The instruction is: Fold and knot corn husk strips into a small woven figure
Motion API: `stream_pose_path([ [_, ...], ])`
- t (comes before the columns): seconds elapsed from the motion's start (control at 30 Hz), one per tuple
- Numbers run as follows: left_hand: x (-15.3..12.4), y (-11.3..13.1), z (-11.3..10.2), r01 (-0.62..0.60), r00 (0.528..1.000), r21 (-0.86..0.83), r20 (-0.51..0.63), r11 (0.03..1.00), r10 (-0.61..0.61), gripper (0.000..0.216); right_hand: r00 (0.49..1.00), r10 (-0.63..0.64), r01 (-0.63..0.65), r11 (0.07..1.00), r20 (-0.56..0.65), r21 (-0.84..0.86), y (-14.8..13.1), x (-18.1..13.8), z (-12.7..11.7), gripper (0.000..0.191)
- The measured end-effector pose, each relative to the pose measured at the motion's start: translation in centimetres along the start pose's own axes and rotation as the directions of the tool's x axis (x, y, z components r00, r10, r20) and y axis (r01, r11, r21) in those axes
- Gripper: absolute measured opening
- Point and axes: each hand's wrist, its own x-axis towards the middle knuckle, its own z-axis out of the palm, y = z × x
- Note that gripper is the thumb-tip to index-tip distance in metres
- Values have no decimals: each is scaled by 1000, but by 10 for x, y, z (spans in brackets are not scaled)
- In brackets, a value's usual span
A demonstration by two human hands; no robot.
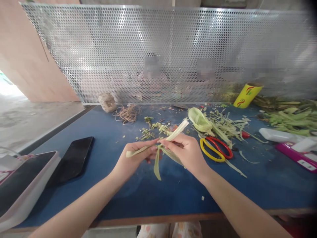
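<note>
Several pale green corn husk strips (157, 165) meet at a small knot between my hands, above the blue table. My left hand (138, 152) pinches the knotted middle from the left, with one strip lying across its thumb. From the other side, my right hand (187, 148) is closed on the husk strips, thumb and forefinger at the knot. One long pale strip sticks up to the right past that hand. Small knotted husk pieces (160, 127) lie just beyond my hands. To the right are scissors (215, 148) with one yellow and one red handle loop.
A husk leaf (200, 120) and shredded strips (228, 122) lie behind the scissors. Twine (127, 114), a yellow tube (247, 95) and a perforated metal screen (168, 39) stand farther back. A black phone (74, 158) is at left, a purple power strip (294, 155) at right. Blurred people sit beyond the screen.
</note>
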Motion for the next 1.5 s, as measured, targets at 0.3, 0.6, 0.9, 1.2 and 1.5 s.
stream_pose_path([
  [0.3,3,2,3,-61,996,31,-63,998,63,14,972,136,-149,987,193,56,10,0,6,22],
  [0.6,1,-4,4,-97,992,50,82,994,93,19,998,18,-13,997,62,-76,7,-2,9,11],
  [0.9,0,-2,3,-83,993,-72,72,994,89,21,994,41,-45,998,105,38,6,1,7,4],
  [1.2,1,-6,4,-47,994,-99,89,994,56,30,987,43,-41,999,156,-15,8,-3,8,5],
  [1.5,-3,-4,6,-24,990,-170,130,985,46,36,949,128,-160,983,287,90,5,1,4,9],
])
